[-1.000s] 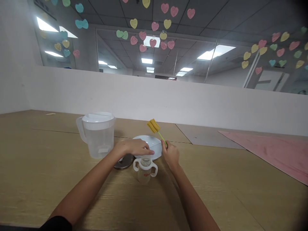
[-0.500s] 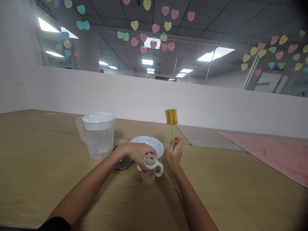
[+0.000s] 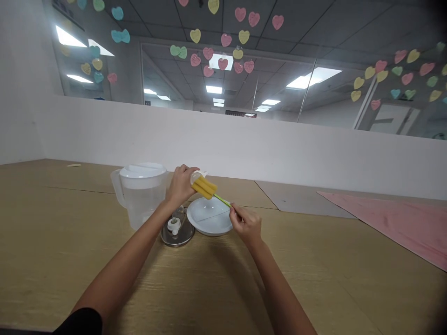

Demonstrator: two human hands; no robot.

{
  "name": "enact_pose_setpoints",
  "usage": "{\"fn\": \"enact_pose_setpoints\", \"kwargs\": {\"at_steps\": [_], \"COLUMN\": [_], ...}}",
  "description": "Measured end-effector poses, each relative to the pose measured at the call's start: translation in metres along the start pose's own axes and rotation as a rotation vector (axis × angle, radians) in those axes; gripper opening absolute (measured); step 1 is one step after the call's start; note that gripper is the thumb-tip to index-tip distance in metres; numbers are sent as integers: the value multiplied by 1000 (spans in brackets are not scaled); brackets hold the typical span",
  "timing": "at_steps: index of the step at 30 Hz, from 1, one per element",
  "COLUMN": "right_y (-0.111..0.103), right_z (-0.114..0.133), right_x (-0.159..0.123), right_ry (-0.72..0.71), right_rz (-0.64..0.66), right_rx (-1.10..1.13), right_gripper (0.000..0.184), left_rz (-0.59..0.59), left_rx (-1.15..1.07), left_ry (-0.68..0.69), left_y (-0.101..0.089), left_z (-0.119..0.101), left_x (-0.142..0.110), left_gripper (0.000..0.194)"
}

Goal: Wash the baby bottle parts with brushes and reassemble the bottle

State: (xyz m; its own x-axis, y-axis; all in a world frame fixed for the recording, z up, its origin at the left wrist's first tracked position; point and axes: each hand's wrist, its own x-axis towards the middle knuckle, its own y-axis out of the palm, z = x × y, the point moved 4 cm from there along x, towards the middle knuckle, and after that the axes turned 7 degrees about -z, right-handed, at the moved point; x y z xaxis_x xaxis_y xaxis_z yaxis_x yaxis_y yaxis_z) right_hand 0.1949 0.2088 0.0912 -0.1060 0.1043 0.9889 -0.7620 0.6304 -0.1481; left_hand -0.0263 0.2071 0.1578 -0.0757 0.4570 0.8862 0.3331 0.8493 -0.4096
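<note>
My left hand [image 3: 182, 184] is closed around a small clear baby bottle [image 3: 196, 177] with a white handle, raised above the table and tipped so its mouth faces right. Most of the bottle is hidden by the fingers and the sponge. In my right hand [image 3: 247, 224] is the thin green stick of a yellow sponge brush [image 3: 204, 187]. The sponge head is at the bottle's mouth; whether its tip is inside I cannot tell. Below both hands sits a white bowl [image 3: 211, 217]. Left of it, a round metal tray [image 3: 178, 238] carries a white bottle cap [image 3: 174, 225] and a clear piece.
A translucent lidded pitcher [image 3: 144, 195] stands at the left, close to my left forearm. At the far right a pink sheet [image 3: 394, 223] lies on the wooden table [image 3: 195, 288]. A low white wall [image 3: 223, 144] runs behind, under glass with heart-shaped notes.
My left hand has lifted the bottle from over the table up and away, tilting it. My right hand has swung the sponge brush down and left to the bottle's mouth.
</note>
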Motion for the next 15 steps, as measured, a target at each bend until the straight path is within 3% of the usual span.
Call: {"fn": "enact_pose_setpoints", "kwargs": {"at_steps": [5, 11, 15], "right_y": [2, 15, 12], "right_z": [3, 18, 4], "right_x": [-1, -9, -12], "right_ry": [-14, -100, -44], "right_rz": [10, 50, -1], "right_rx": [-192, -339, -337], "right_gripper": [22, 25, 24], "left_rz": [101, 316, 298], "left_rx": [202, 200, 208], "left_ry": [304, 427, 428], "left_y": [11, 36, 39], "left_z": [-21, -54, -57], "left_x": [-13, -32, -32], "left_gripper": [36, 39, 41]}}
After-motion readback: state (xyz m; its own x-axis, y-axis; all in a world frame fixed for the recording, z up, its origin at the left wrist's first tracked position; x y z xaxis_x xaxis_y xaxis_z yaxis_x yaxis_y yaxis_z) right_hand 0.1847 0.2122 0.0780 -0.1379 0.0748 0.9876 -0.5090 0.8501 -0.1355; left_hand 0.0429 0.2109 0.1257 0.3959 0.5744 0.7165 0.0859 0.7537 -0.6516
